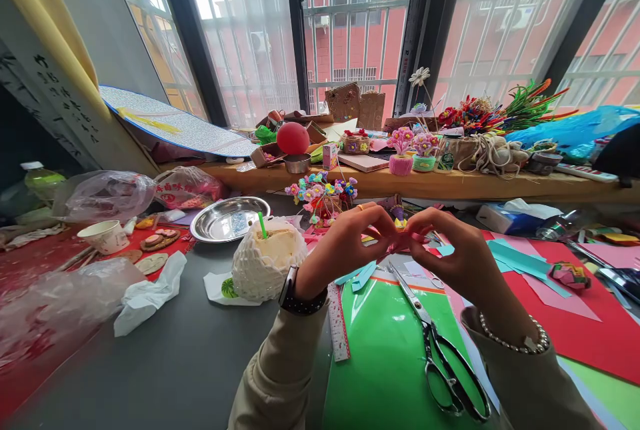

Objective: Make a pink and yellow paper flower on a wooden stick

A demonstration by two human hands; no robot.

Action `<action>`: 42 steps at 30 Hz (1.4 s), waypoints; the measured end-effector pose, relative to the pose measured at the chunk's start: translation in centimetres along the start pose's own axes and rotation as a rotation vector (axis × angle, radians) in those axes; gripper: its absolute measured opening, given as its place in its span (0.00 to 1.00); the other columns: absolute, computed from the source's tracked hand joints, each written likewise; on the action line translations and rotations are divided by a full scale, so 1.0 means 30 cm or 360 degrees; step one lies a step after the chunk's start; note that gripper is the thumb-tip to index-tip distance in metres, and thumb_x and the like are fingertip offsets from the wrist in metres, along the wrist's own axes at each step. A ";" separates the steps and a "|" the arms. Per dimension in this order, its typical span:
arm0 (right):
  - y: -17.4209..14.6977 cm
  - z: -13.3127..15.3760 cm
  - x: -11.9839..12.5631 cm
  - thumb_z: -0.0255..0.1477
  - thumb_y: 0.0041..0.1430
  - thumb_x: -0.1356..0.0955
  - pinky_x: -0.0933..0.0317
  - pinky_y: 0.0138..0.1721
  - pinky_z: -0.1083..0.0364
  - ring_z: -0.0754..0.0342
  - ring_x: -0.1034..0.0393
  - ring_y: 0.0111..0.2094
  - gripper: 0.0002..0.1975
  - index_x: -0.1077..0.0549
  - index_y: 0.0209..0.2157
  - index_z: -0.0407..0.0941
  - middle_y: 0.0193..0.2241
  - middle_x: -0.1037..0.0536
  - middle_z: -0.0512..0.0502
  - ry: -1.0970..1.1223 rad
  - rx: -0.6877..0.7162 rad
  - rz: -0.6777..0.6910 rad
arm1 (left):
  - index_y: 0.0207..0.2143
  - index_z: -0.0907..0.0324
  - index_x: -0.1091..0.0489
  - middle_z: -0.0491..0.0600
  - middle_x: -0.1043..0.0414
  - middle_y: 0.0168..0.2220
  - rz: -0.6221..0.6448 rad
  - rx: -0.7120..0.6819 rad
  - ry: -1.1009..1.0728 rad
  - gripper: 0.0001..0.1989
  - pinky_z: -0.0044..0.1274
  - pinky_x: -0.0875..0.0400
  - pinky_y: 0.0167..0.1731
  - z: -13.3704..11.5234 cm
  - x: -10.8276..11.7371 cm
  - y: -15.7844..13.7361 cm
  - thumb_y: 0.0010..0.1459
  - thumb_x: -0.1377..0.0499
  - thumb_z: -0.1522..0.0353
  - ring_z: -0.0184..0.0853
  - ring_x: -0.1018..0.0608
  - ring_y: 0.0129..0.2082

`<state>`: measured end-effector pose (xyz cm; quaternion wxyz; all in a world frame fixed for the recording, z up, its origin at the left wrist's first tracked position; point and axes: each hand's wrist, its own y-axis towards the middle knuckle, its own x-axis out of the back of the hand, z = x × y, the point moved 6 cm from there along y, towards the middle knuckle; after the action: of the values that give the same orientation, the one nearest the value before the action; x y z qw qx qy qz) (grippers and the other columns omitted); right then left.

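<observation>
My left hand (353,247) and my right hand (453,253) meet fingertip to fingertip above the table, both closed in a pinch. Between them is a small pink piece (401,238), mostly hidden by the fingers; its exact kind cannot be made out. Below lie large scissors (433,343) with black handles, blades slightly apart, on a green sheet (385,363). A ruler (339,323) runs along that sheet's left edge. Turquoise paper strips (364,277) lie under my left hand. Just behind my hands stands a bunch of small colourful flowers (323,197).
A foam-netted coconut (270,260) with a green straw stands left of my left wrist, near a metal plate (230,220). Further left are a paper cup (104,237) and plastic bags (105,195). Red card (610,337) lies right. Craft flowers (401,150) and a red ball (293,139) line the windowsill.
</observation>
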<state>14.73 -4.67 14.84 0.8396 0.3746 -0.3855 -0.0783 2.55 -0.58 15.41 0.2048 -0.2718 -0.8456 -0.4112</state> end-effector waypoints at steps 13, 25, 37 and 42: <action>0.003 0.001 0.003 0.23 0.48 0.36 0.38 0.32 0.57 0.56 0.33 0.30 0.06 0.36 0.30 0.46 0.28 0.29 0.50 -0.0031 0.0050 -0.0044 | 0.28 0.64 0.34 0.47 0.33 0.30 -0.0024 -0.0054 0.0019 0.03 0.19 0.29 0.34 -0.003 0.002 -0.002 0.50 0.45 0.72 0.26 0.30 0.31; 0.002 0.008 0.022 0.22 0.47 0.36 0.39 0.30 0.58 0.56 0.33 0.29 0.06 0.36 0.29 0.46 0.27 0.29 0.50 -0.0030 0.0156 -0.0037 | 0.31 0.64 0.35 0.49 0.33 0.32 -0.0022 -0.0031 -0.0051 0.07 0.22 0.30 0.36 -0.002 -0.008 0.004 0.50 0.44 0.69 0.28 0.29 0.33; -0.002 -0.028 0.035 0.23 0.47 0.35 0.38 0.31 0.56 0.56 0.33 0.30 0.07 0.34 0.31 0.45 0.28 0.29 0.50 0.0105 -0.0024 -0.0185 | 0.33 0.64 0.33 0.47 0.31 0.25 0.0124 0.0291 -0.0363 0.13 0.19 0.31 0.28 0.044 -0.054 0.010 0.51 0.45 0.62 0.26 0.28 0.23; -0.001 -0.026 0.038 0.23 0.47 0.34 0.38 0.32 0.55 0.55 0.33 0.31 0.07 0.35 0.30 0.45 0.30 0.29 0.49 0.0088 0.0001 -0.0198 | 0.34 0.64 0.35 0.47 0.31 0.28 0.0100 0.0291 -0.0455 0.12 0.18 0.31 0.28 0.048 -0.058 0.013 0.50 0.43 0.64 0.25 0.28 0.25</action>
<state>16.06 -4.72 15.17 0.8433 0.4000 -0.3382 -0.1201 3.97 0.27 13.82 0.1190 -0.3342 -0.8910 -0.2832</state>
